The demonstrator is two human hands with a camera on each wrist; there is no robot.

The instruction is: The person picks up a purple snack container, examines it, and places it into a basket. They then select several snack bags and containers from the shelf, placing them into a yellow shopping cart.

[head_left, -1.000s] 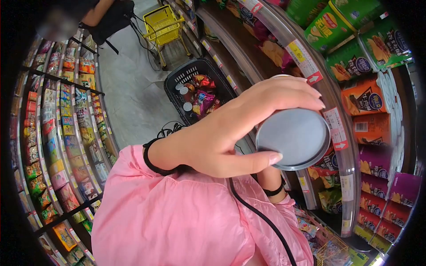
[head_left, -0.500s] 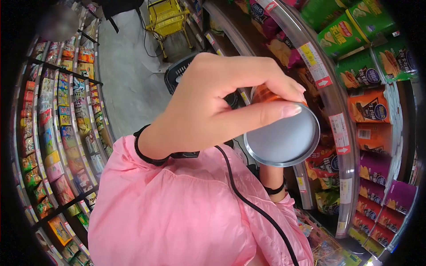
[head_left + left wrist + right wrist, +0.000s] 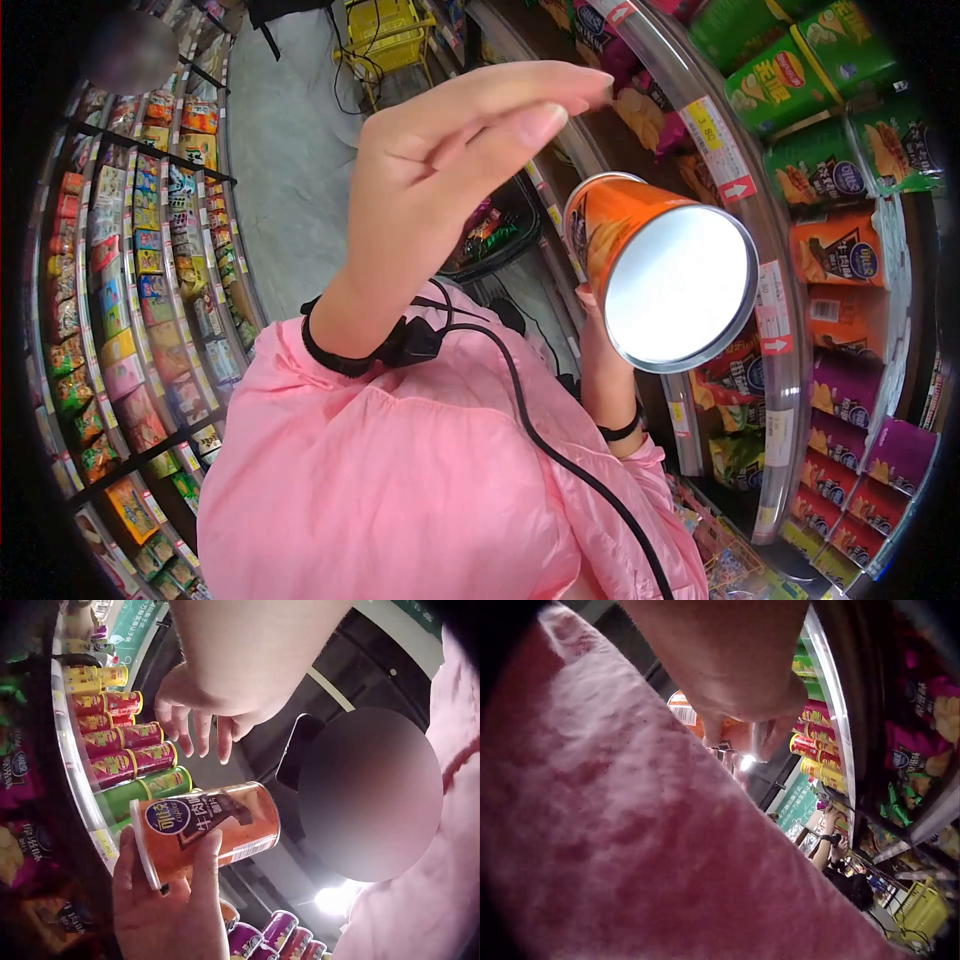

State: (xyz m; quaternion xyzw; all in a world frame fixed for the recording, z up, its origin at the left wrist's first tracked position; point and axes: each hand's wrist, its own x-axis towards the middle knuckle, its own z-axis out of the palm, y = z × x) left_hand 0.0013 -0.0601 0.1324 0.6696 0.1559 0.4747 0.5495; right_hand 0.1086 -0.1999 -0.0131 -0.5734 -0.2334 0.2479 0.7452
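An orange chip can (image 3: pixel 622 222), tilted so its silver end (image 3: pixel 683 288) faces up toward the head camera, is in my right hand (image 3: pixel 593 325). In the left wrist view, that hand's thumb lies along the can's printed side, below a blue round logo, near the pale-rimmed end. My left hand (image 3: pixel 430 170) hovers beside the can, apart from it, holding nothing. Its fingers are loosely bent, with the thumb close to the index finger. From the left wrist, those fingers (image 3: pixel 202 731) hang above the can. My pink sleeve covers much of the right wrist view.
Shelves of chip cans (image 3: pixel 840 245) and snack bags curve along the right, fronted by a price rail (image 3: pixel 745 215). A packed snack rack (image 3: pixel 150 290) lines the left. On the floor are a black basket (image 3: pixel 490 268) holding bags and a yellow cart (image 3: pixel 385 45). A black cable (image 3: pixel 580 470) crosses my lap.
My left hand has let go of the can and moved up and to the left. The can has tipped, showing its orange side, and stays in my right hand.
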